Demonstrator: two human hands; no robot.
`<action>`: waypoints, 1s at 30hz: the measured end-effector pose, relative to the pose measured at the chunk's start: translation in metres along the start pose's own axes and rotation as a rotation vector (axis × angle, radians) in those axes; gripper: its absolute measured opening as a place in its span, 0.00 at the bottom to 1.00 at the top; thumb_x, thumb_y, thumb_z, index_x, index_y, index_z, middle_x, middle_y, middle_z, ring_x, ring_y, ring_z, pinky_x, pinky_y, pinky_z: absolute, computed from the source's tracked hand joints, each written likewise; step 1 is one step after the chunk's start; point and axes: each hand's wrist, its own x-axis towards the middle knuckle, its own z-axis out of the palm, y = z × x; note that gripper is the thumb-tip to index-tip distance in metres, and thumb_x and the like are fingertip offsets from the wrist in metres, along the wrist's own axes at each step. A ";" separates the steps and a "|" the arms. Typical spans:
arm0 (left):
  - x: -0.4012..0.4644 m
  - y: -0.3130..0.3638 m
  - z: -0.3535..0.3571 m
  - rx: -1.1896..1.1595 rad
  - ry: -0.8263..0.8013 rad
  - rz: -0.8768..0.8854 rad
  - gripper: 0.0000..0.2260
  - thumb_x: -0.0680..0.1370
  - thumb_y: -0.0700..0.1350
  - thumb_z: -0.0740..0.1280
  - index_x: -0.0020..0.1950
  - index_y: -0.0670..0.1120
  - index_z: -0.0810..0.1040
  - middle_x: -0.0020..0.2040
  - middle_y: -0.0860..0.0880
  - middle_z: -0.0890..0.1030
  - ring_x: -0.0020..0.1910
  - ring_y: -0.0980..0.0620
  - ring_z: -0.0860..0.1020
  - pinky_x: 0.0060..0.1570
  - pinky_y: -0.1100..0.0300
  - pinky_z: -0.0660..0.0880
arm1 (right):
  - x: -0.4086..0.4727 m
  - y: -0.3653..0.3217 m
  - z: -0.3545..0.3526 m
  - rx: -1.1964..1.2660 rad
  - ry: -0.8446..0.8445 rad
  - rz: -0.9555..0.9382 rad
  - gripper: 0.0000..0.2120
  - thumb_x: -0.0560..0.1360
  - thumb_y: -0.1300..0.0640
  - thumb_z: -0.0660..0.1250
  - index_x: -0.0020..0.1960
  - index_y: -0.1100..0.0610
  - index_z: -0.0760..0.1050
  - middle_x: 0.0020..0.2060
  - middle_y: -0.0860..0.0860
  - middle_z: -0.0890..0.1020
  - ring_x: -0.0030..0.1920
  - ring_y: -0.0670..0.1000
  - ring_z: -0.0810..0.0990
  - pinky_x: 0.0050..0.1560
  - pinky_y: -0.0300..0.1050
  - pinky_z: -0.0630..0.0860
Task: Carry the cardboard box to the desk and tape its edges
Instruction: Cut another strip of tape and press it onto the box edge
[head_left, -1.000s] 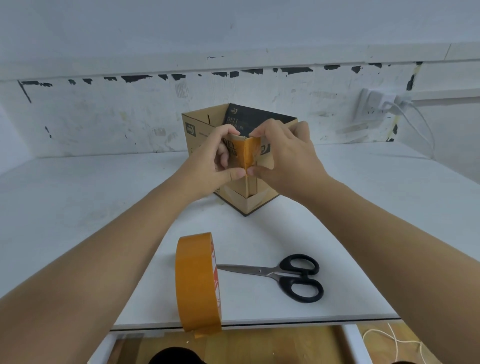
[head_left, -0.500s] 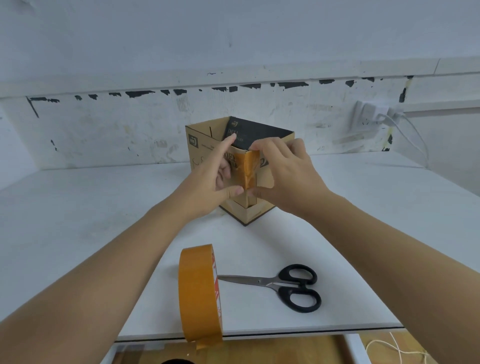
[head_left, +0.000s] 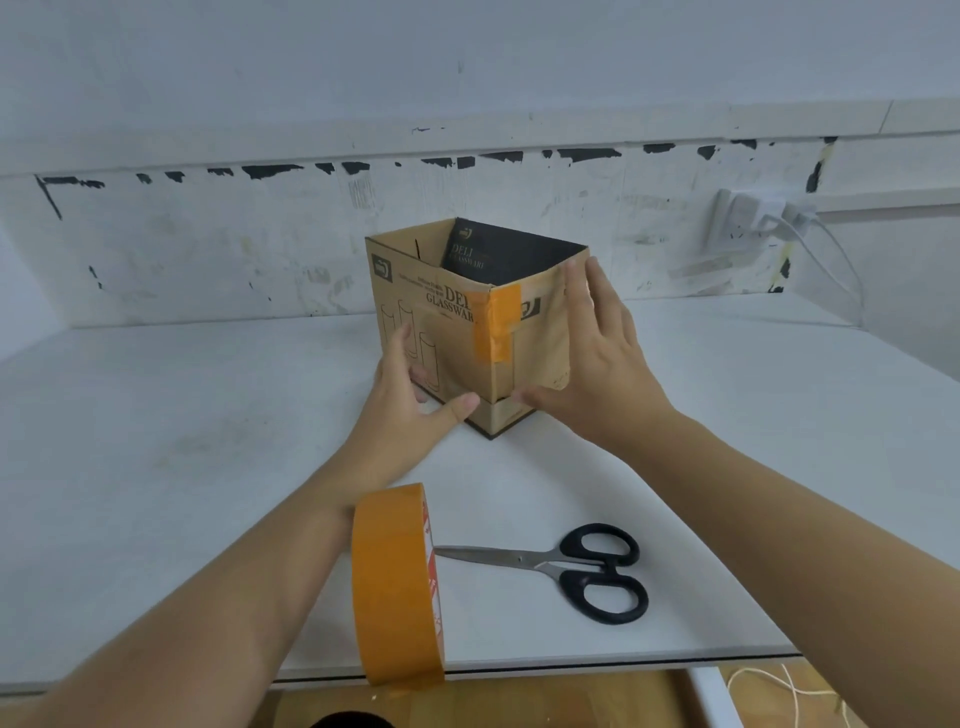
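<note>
tape roll (head_left: 396, 590): orange, standing on its edge at the near rim of the desk, just beside the left forearm and well short of both hands; a loose end hangs off its bottom over the desk edge.
scissors (head_left: 566, 566): black handles, blades shut, lying flat just right of the roll, tips pointing at it, below the right forearm and nearer than either hand.
desk (head_left: 182, 467): white top, scuffed, carrying the box, the roll and the scissors.
left hand (head_left: 410, 410): fingers straight and loose, laid against the box's left face low down, thumb stretched along the lower seam toward the near corner; it grips nothing.
right hand (head_left: 597, 364): spread flat, fingers pointing up along the box's right face, fingertips reaching the top rim, thumb lying low toward the near corner; it holds nothing, only presses.
cardboard box (head_left: 452, 332): upright on the desk between the two hands, top open, one corner turned to the viewer; "glassware" lettering on the left face, a dark panel inside.
tape strip (head_left: 498, 325): orange piece stuck over the upper part of the near corner, above both thumbs, wrapped onto both faces, slightly wrinkled.
wall (head_left: 208, 249): beyond the box, white with chipped black patches.
socket (head_left: 748, 223): on the wall far right of the right hand, with a white plug and cable trailing down.
</note>
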 end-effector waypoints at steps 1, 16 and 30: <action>0.000 0.000 0.001 0.005 0.018 -0.017 0.49 0.63 0.68 0.70 0.76 0.59 0.46 0.67 0.47 0.65 0.64 0.52 0.69 0.61 0.60 0.68 | -0.001 0.001 0.002 0.000 -0.011 0.003 0.62 0.62 0.43 0.79 0.78 0.54 0.39 0.78 0.57 0.43 0.77 0.58 0.46 0.72 0.49 0.49; 0.000 0.013 0.009 0.068 -0.035 0.026 0.44 0.72 0.56 0.71 0.78 0.49 0.47 0.75 0.46 0.58 0.74 0.52 0.56 0.74 0.52 0.58 | 0.016 -0.002 0.008 -0.088 0.004 -0.121 0.63 0.57 0.44 0.81 0.78 0.55 0.45 0.78 0.56 0.48 0.76 0.59 0.53 0.73 0.48 0.53; 0.001 0.010 0.015 0.119 -0.027 0.024 0.43 0.74 0.56 0.69 0.78 0.46 0.45 0.75 0.44 0.56 0.74 0.51 0.55 0.72 0.59 0.54 | 0.019 -0.002 0.020 -0.098 0.097 -0.136 0.63 0.56 0.42 0.81 0.78 0.58 0.48 0.77 0.59 0.52 0.75 0.59 0.55 0.71 0.45 0.50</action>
